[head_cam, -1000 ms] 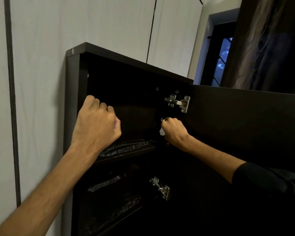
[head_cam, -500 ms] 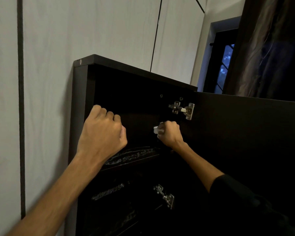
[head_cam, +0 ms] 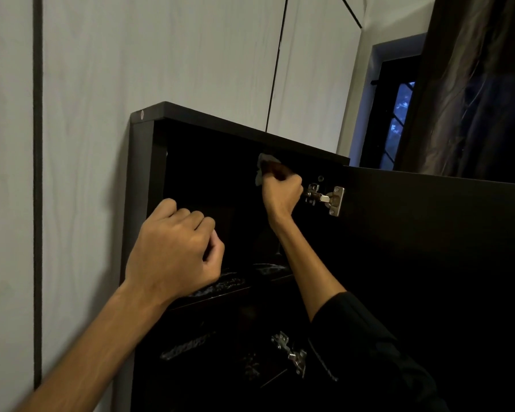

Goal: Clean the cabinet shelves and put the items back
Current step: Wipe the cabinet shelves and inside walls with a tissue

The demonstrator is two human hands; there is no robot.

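Head view, cabinet: dark cabinet (head_cam: 143, 173) mounted against a pale panelled wall (head_cam: 161, 55); interior very dim, detail mostly lost in shadow.
Head view, door: cabinet door (head_cam: 428, 233) swung open to the right, hung on an upper hinge (head_cam: 324, 199) and a lower hinge (head_cam: 292, 353), both bright metal.
Head view, right hand: right hand (head_cam: 281, 193) raised inside the top compartment, just under the cabinet's top panel and just left of the upper hinge. Fingers curled tight around a small pale cloth (head_cam: 262, 171); the cloth sticks out above and to the left of the knuckles, close against the underside of the top panel. Contact with the panel cannot be told in the dark. Dark sleeve (head_cam: 369, 337) covers the forearm below.
Head view, left hand: left hand (head_cam: 176, 251) held in front of the cabinet's left side, near the front edge of the upper shelf. Fingers curled into a loose fist, thumb tucked against the forefinger; nothing visible in its grasp. Whether it touches the cabinet frame cannot be told.
Head view, shelves: upper shelf (head_cam: 226, 288) shows pale streaky patches on its surface just below the left hand; a lower shelf (head_cam: 188, 347) shows similar streaks. No items made out on either.
Head view, surroundings: dark window (head_cam: 396, 120) at upper right, with a dark curtain (head_cam: 473, 84) beside it.
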